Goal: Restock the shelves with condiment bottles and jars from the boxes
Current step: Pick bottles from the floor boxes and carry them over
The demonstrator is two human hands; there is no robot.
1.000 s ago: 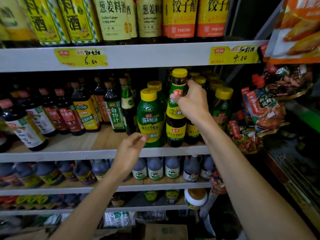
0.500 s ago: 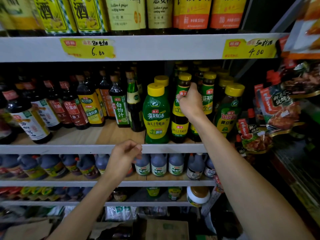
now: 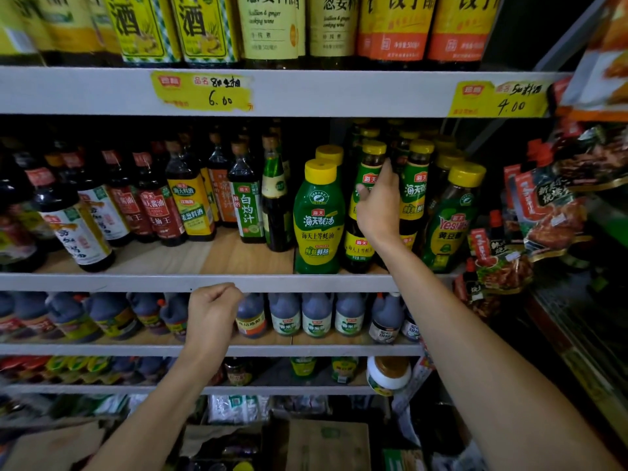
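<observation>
Since a second ago the right hand [image 3: 377, 207] has slid from the cap down to the shoulder of the dark bottle [image 3: 360, 248]. The bottle stands at the shelf [image 3: 102, 282] front, centre right of frame, just right of two green squeeze bottles [image 3: 317, 226]. Thumb and fingers curl round it. The left hand [image 3: 210, 311], lower centre, is fisted and empty at the shelf edge. Two price tags [image 3: 204, 91] sit above.

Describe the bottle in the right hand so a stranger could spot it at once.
Find the wooden shelf under the 6.00 price tag. At its front edge stands a green squeeze bottle; the dark glass bottle is immediately right of it. Unlike its yellow-capped lookalikes, the right hand grips its neck.
</observation>
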